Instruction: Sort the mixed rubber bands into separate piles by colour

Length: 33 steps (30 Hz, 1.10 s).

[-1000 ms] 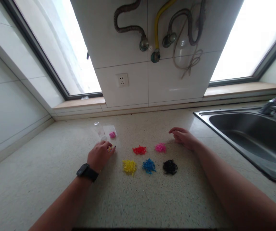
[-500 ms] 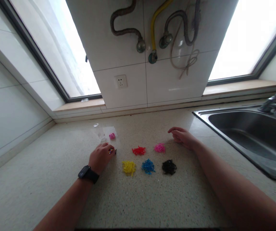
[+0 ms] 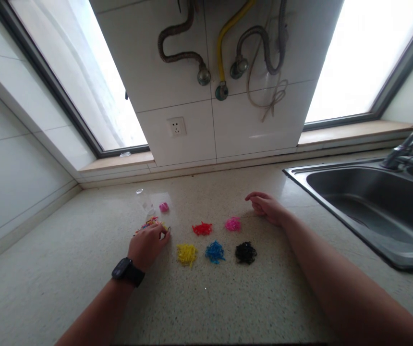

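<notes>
My left hand [image 3: 149, 242], with a black watch on its wrist, is closed in a pinch beside a mixed-colour heap of small rubber bands [image 3: 151, 221]. A small black band [image 3: 169, 229] shows at its thumb and fingertip; the hand covers part of the heap. My right hand [image 3: 266, 208] rests on the counter, index finger out and the others loosely curled, holding nothing visible. Closest to it is a pink pile of bands [image 3: 233, 224]. Also sorted by colour are a red pile [image 3: 202, 228], a yellow pile [image 3: 187, 254], a blue pile [image 3: 215, 252] and a black pile [image 3: 246, 253].
Behind my left hand a clear plastic cup [image 3: 145, 203] lies on its side near a pink lump [image 3: 163, 207] on a clear sheet. A steel sink [image 3: 350, 211] with a faucet [image 3: 401, 154] is set into the speckled counter [image 3: 206, 307] at right. Pipes and a socket [image 3: 176, 126] are on the wall.
My left hand has shifted slightly down and back, uncovering more of the mixed bands. The right hand stays put. The whole view has drifted a little with the head.
</notes>
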Available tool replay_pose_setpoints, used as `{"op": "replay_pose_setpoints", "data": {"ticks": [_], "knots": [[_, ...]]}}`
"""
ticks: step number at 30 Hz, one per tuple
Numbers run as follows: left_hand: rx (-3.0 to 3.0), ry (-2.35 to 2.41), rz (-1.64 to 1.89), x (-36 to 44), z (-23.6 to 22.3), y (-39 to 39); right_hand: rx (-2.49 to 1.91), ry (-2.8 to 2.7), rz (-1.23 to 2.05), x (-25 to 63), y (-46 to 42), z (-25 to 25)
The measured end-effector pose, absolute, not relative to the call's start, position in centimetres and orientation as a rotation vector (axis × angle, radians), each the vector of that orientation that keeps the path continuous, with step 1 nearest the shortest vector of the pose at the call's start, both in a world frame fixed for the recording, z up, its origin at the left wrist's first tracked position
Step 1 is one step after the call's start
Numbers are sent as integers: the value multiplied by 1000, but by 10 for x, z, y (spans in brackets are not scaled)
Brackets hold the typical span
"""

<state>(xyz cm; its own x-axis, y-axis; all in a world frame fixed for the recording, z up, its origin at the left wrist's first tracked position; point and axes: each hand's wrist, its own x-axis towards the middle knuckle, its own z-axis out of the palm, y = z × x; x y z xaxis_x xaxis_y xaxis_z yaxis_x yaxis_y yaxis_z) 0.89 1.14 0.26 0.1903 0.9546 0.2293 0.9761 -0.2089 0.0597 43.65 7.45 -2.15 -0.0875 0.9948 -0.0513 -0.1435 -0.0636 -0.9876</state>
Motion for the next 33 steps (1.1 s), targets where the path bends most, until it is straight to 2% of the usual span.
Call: {"op": "replay_pose_setpoints", "data": {"ticks": [7,13,22,26,33], "knots": [[-2451,-1855,-398,31,16,-3,-1060,-1124,1402,436,77,-24],[-2841,-1627,-587,92,41,-39,-1042,-1132,1388,437,78,-27],[-3007,-1474,-419,179,28,-37,-1001,-1116,1389,438,80,-30],[-3044,-1452,-384,190,23,-36,-981,-1104,1403,438,79,-29],[-3161,-1148,-602,167,25,-73,-985,-1094,1421,436,78,-27]]}}
